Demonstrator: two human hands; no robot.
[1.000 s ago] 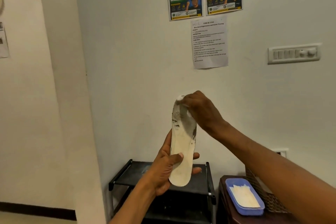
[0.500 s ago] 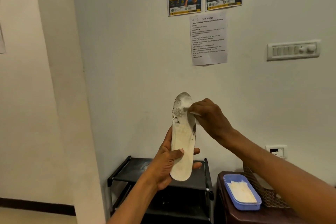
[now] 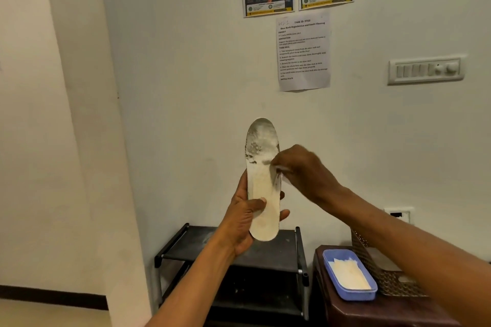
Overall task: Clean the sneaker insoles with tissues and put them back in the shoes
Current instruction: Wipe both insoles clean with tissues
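A white insole (image 3: 261, 183) stands upright in front of the wall, its upper part smeared grey with dirt. My left hand (image 3: 245, 220) grips its lower half, thumb across the front and fingers behind. My right hand (image 3: 301, 170) pinches a small white tissue (image 3: 276, 167) against the insole's right edge, about a third of the way down. Most of the tissue is hidden under the fingers. No shoes are in view.
A black shoe rack (image 3: 233, 252) stands below the insole against the wall. To its right a dark brown stool (image 3: 345, 310) carries a blue tray (image 3: 372, 293) with tissues and a woven basket (image 3: 393, 289). A wall corner projects at left.
My right hand with the tissue has slid down the insole from its top tip to about a third of the way down. The left hand keeps the same grip.
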